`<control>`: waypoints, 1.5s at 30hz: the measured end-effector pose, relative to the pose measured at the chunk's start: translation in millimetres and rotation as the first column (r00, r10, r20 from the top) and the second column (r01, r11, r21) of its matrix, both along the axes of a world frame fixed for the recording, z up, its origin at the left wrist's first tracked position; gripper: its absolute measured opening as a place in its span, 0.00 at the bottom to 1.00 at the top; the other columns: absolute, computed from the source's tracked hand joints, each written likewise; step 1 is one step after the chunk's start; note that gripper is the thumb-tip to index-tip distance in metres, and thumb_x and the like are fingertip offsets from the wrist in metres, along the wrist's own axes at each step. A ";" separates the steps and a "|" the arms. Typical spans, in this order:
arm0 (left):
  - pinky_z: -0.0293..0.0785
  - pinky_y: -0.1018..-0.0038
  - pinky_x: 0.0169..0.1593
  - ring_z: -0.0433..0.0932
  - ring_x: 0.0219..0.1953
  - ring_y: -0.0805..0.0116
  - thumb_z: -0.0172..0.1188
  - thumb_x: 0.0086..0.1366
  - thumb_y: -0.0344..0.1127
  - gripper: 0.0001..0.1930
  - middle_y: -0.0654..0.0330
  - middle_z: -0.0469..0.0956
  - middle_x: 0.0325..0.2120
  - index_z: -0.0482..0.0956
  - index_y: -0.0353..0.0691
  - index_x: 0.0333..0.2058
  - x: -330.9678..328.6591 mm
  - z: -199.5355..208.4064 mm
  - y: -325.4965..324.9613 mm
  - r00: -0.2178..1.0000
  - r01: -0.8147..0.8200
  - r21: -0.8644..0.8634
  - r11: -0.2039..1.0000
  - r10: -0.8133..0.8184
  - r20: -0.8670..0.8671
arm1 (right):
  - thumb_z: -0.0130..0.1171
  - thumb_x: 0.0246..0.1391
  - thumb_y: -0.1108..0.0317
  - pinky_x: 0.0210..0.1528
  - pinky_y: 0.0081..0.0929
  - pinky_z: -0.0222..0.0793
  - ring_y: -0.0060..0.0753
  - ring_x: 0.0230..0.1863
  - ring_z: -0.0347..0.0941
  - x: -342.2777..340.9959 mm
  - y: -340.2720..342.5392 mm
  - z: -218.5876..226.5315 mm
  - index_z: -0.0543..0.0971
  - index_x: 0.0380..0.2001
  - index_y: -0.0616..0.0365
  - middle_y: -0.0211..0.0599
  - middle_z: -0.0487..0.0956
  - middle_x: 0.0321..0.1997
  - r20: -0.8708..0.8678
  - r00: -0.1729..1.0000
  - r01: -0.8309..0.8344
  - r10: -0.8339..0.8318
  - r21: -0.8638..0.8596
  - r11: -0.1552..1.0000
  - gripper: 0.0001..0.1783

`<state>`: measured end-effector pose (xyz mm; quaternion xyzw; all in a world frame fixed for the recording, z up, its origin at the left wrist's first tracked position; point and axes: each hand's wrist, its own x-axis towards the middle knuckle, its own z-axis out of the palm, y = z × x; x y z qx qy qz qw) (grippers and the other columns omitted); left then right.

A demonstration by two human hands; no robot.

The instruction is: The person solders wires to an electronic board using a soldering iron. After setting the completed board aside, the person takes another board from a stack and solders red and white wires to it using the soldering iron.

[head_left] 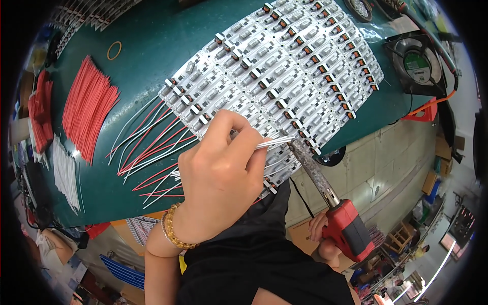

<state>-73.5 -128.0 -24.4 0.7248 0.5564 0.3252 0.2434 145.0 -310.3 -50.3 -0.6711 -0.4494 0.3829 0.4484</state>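
Note:
My left hand (221, 173) is closed in a pinch on several thin white wires (274, 142). Their ends point right, over the near right part of a panel of small white circuit boards (264, 76). Fingers of my right hand (319, 229) are wrapped round the red and black handle of a soldering iron (348, 231). Its dark, worn tip meets the panel right beside the wire ends; whether they touch, I cannot tell. Along the panel's left edge, red and white wires (152, 147) fan out, partly hidden behind my left hand.
On the green table (147, 40) lie a red wire bundle (89, 109), a white wire bundle (66, 175) and a rubber band (114, 50). A black fan (419, 63) stands at the far right, near an orange cable (432, 105). Another person's arm (56, 246) shows lower left.

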 end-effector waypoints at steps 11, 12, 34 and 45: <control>0.66 0.70 0.19 0.73 0.17 0.64 0.66 0.51 0.26 0.05 0.61 0.72 0.27 0.78 0.38 0.25 -0.2 2.8 1.8 0.999 0.029 0.017 0.999 -0.028 -0.042 | 0.58 0.52 0.43 0.20 0.26 0.57 0.31 0.16 0.66 10.1 -1.8 -0.4 0.72 0.15 0.55 0.29 0.68 0.15 -0.035 0.991 -0.132 0.132 0.000 0.991 0.27; 0.66 0.70 0.19 0.73 0.17 0.64 0.66 0.52 0.26 0.04 0.61 0.72 0.27 0.78 0.38 0.25 -0.2 3.0 1.5 0.999 0.032 0.015 0.999 -0.031 -0.043 | 0.58 0.52 0.43 0.20 0.26 0.57 0.31 0.16 0.66 10.2 -0.6 1.6 0.72 0.15 0.55 0.29 0.68 0.15 -0.034 0.991 -0.130 0.130 0.001 0.991 0.27; 0.71 0.71 0.36 0.75 0.30 0.60 0.67 0.53 0.23 0.08 0.55 0.75 0.30 0.76 0.30 0.29 -5.2 1.6 7.1 0.990 -0.048 -0.098 0.994 0.060 0.126 | 0.59 0.50 0.51 0.21 0.26 0.59 0.29 0.18 0.67 -1.3 20.2 3.0 0.71 0.15 0.57 0.30 0.70 0.15 -0.318 0.940 -0.121 0.128 0.041 0.992 0.23; 0.70 0.69 0.24 0.74 0.21 0.59 0.65 0.53 0.23 0.08 0.56 0.71 0.31 0.75 0.32 0.30 -9.2 -4.5 6.2 0.994 0.017 -0.061 0.998 -0.011 0.105 | 0.58 0.40 0.69 0.20 0.26 0.58 0.32 0.17 0.66 1.5 12.5 -6.6 0.70 0.15 0.58 0.31 0.68 0.15 -0.210 0.955 -0.183 0.209 0.134 0.974 0.09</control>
